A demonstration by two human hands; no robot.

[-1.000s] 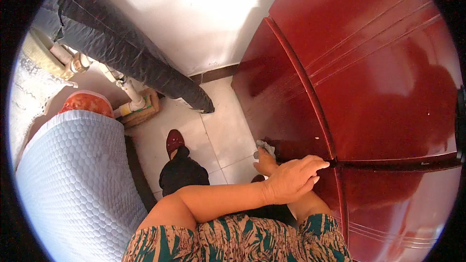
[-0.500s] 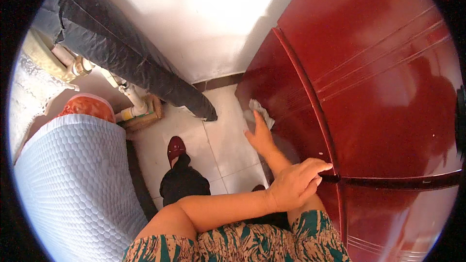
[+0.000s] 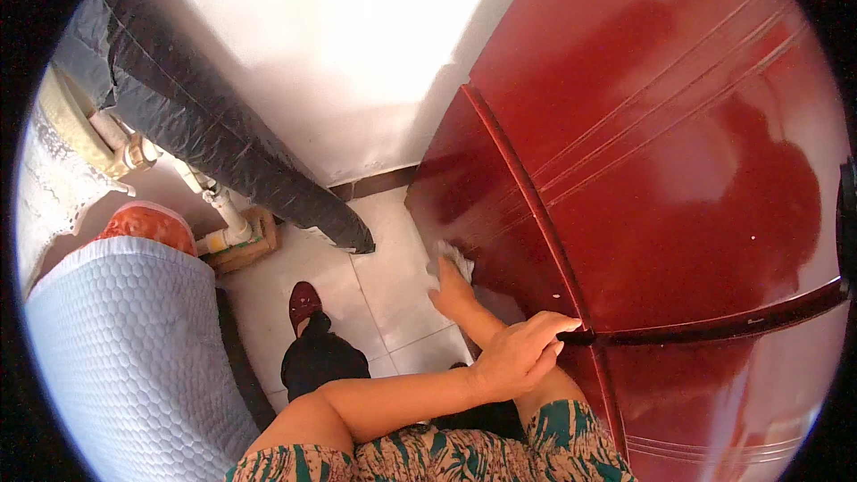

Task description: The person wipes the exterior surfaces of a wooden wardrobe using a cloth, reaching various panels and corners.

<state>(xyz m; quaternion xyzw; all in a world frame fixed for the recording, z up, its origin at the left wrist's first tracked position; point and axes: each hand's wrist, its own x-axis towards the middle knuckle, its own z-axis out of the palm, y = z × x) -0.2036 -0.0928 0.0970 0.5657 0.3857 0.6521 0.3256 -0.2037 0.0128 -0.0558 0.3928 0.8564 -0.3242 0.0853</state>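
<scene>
Looks like wiping to me: right hand (image 3: 453, 295), thumb spread, can't tell if pinching, has a crumpled white cloth (image 3: 461, 261) at the left side of the glossy dark-red cabinet (image 3: 661, 241), left hand (image 3: 513, 360) fingers bunched mid-cabinet, so next stroke needs flat pressure.

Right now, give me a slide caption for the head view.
Left hand at a glossy red unit, right hand with a white cloth by its side panel.

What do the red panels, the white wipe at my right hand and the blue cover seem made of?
Red panels: perhaps painted metal or glass, high gloss; they mirror a dark silhouette.
White wipe at your right hand: thin cloth or paper, matte and creased; too small to tell which.
Blue cover: probably quilted fabric, matte, with a raised honeycomb pattern.
</scene>
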